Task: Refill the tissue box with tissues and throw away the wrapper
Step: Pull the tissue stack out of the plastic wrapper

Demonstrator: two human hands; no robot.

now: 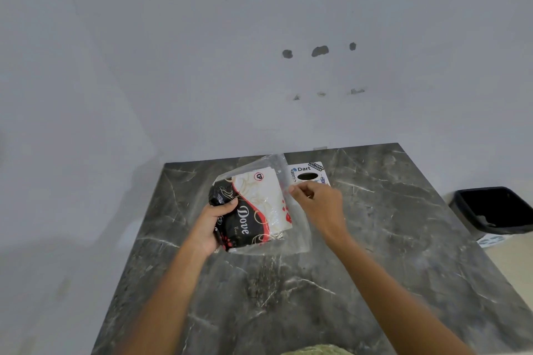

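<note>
Head view: dark grey marble-patterned worktop (375, 239) against a pale wall (202, 66) marked by a few small holes. Tissue pack (253, 210), printed black, white and red with the word "Dove", held above the worktop's far middle, still inside a clear plastic wrapper (297, 228). Left hand (215, 225) clamped on the pack's black left end, thumb on top, fingers curled underneath. Right hand (320, 207) pinched shut on the wrapper's loose right edge, thumb and fingertips together on the clear film, which stretches away from the pack toward that hand. White tissue box (308, 174) with a dark oval slot and "Dart" printed on it, lying flat on the worktop just behind the right hand, partly hidden by hand and wrapper. Black bin (496, 210) on the floor off the worktop's right edge, well apart from the pack, a scrap of something pale inside.
</note>
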